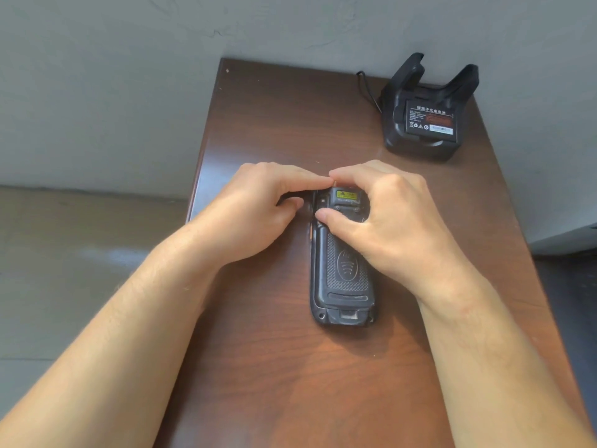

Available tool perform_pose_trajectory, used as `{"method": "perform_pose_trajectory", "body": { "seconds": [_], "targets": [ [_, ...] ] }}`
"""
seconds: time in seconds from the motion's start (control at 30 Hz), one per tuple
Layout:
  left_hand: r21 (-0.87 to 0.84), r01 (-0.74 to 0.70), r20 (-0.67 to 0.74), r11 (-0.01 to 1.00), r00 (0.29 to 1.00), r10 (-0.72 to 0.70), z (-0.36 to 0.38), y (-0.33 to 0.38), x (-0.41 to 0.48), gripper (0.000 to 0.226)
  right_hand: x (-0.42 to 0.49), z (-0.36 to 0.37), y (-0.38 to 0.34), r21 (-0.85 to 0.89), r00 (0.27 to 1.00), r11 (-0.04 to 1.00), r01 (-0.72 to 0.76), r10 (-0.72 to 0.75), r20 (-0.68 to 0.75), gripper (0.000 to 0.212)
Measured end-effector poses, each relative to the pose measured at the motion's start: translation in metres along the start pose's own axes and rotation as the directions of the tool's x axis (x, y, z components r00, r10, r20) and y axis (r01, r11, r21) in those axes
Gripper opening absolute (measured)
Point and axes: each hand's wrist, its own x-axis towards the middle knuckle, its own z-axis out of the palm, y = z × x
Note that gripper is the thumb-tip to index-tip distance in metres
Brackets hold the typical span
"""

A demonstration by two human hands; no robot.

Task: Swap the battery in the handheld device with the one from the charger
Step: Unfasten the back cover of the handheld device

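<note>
Both forearms reach toward twelve o'clock, left hand (258, 208) and right hand (381, 215) curled, fingertips pinching the face-down handheld device's (342, 273) top; charger (423, 118) with battery (431, 119) at one o'clock.

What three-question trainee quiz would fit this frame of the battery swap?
1. True or false: the handheld device lies back-up on the wooden table.
2. Where is the spare battery? A. seated in the charger B. loose on the table C. held by the left hand
3. Fill in: both the left hand and the right hand are at the device's ___ end, by the yellow label.

Key: 1 true; 2 A; 3 far (top). The textured back cover looks still on, so the swap appears not yet done.
</note>
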Motion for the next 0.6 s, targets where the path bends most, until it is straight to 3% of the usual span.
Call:
{"method": "perform_pose_trajectory", "body": {
  "seconds": [0.2, 0.6],
  "targets": [
    [-0.028, 0.055, -0.011, 0.998, 0.998, -0.055, -0.001, 0.003, 0.001, 0.058, -0.004, 0.005, -0.001, -0.008, 1.000, 1.000, -0.015, 0.015, -0.018, 0.042],
    [-0.047, 0.124, -0.014, 0.991, 0.992, -0.125, -0.003, 0.011, 0.001, 0.048, -0.011, 0.016, -0.003, 0.072, 1.000, 0.997, -0.011, 0.012, -0.012, 0.053]
  ]
}}
